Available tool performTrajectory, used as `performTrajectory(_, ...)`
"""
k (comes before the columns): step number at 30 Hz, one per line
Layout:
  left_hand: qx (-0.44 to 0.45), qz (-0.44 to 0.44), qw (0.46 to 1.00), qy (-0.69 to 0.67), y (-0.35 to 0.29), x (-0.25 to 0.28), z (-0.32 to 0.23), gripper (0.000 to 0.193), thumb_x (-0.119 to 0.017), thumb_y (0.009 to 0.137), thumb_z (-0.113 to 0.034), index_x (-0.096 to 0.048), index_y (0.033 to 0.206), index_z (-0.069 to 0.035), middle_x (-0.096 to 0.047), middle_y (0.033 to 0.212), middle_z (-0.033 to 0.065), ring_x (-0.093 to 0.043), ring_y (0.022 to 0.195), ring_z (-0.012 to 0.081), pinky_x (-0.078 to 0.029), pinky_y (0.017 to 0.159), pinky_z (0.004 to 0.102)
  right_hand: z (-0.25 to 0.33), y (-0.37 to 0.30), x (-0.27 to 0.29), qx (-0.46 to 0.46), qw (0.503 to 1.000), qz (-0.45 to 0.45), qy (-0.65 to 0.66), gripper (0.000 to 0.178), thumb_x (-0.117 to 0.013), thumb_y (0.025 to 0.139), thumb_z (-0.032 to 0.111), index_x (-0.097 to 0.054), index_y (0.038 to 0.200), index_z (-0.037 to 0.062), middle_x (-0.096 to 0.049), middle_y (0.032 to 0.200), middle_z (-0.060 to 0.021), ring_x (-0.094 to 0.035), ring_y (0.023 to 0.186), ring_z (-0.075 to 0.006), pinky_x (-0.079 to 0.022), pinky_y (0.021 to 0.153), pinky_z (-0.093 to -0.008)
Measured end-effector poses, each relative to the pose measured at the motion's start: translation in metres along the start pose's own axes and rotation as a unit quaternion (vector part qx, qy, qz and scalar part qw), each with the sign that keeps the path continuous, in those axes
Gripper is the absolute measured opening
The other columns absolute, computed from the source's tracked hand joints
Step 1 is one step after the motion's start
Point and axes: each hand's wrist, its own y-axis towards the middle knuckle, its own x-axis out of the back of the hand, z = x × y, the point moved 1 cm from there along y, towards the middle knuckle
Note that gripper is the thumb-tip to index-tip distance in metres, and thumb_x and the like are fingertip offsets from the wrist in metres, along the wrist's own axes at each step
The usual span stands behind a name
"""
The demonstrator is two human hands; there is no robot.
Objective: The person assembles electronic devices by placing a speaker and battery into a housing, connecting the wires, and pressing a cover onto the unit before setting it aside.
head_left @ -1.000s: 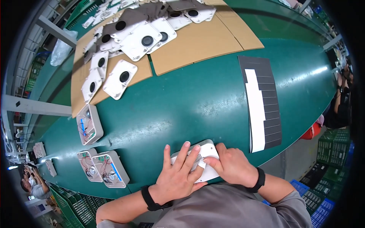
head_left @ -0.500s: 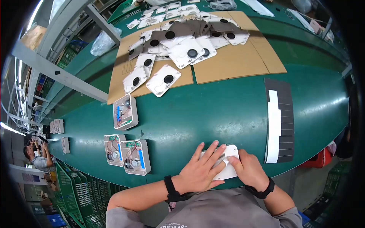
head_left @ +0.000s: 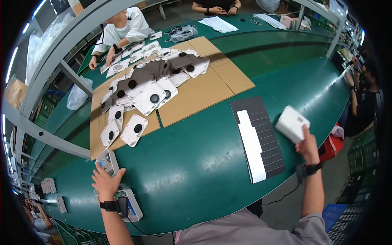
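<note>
Left hand [head_left: 107,181]: fingers spread apart over open housing [head_left: 110,158]; contact unclear. Right hand [head_left: 308,148]: fingers at near corner of white box [head_left: 292,122], right of black sheet [head_left: 269,143]; can't tell if clamped. I'd grip housing by its walls, off the internals. Nearer housing [head_left: 134,207] partly hidden by left wrist.

No words, numbers or signs can be read; any print on the papers [head_left: 220,24] or cardboard [head_left: 198,96] is too small.
</note>
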Motion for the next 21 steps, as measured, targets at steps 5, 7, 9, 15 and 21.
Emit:
performTrajectory(5, 0.025, 0.088, 0.995, -0.028, 0.006, -0.02, 0.005, 0.126, -0.084, 0.073, -0.065, -0.023, 0.163, -0.001, -0.056, 0.143, 0.0306, -0.067, 0.117, 0.0452, -0.056, 0.096, 0.0499, 0.042, 0.052, -0.005, 0.001, 0.975, -0.038, 0.22, 0.056, -0.063, 0.104, 0.051, -0.063, 0.118, -0.0026, -0.074, 0.091, -0.0132, -0.073, 0.069, -0.0197, -0.058, 0.056, -0.0276)
performTrajectory(7, 0.027, 0.071, 0.997, -0.02, 0.0, -0.01, -0.004, 0.127, -0.084, 0.072, -0.066, -0.023, 0.163, 0.0, -0.061, 0.138, 0.0302, -0.071, 0.111, 0.044, -0.058, 0.093, 0.0494, 0.067, 0.035, -0.043, 0.066, 0.994, 0.044, 0.081, 0.05, -0.064, 0.104, 0.047, -0.064, 0.119, -0.001, -0.075, 0.098, -0.013, -0.075, 0.078, -0.0199, -0.059, 0.062, -0.0291)
performTrajectory(9, -0.007, 0.076, 0.997, -0.003, -0.023, 0.013, -0.035, 0.128, -0.083, 0.072, -0.068, -0.027, 0.159, 0.007, -0.075, 0.106, 0.0251, -0.074, 0.098, 0.0418, -0.059, 0.086, 0.0492, 0.095, 0.013, -0.1, 0.11, 0.983, 0.139, -0.044, 0.043, -0.065, 0.104, 0.041, -0.065, 0.118, 0.0012, -0.076, 0.101, -0.0112, -0.075, 0.083, -0.0192, -0.06, 0.067, -0.0303)
performTrajectory(15, -0.293, 0.046, 0.948, -0.114, -0.119, 0.052, -0.089, 0.125, -0.085, 0.067, -0.075, -0.04, 0.143, 0.013, -0.073, 0.07, 0.0063, -0.07, 0.053, 0.0331, -0.054, 0.05, 0.0418, 0.137, -0.054, -0.31, 0.435, 0.707, 0.345, -0.437, 0.03, -0.068, 0.096, 0.025, -0.071, 0.108, -0.0029, -0.075, 0.096, -0.0169, -0.074, 0.087, -0.0322, -0.058, 0.077, -0.0417)
performTrajectory(21, -0.304, 0.14, 0.913, -0.234, -0.126, 0.067, -0.09, 0.121, -0.096, 0.063, -0.053, -0.036, 0.148, 0.008, -0.071, 0.113, 0.0188, -0.071, 0.1, 0.039, -0.056, 0.083, 0.0507, 0.105, -0.088, -0.481, 0.712, 0.584, 0.236, -0.309, 0.015, -0.062, 0.088, 0.007, -0.073, 0.098, 0.0042, -0.069, 0.106, -0.0177, -0.07, 0.101, -0.0395, -0.059, 0.084, -0.0504)
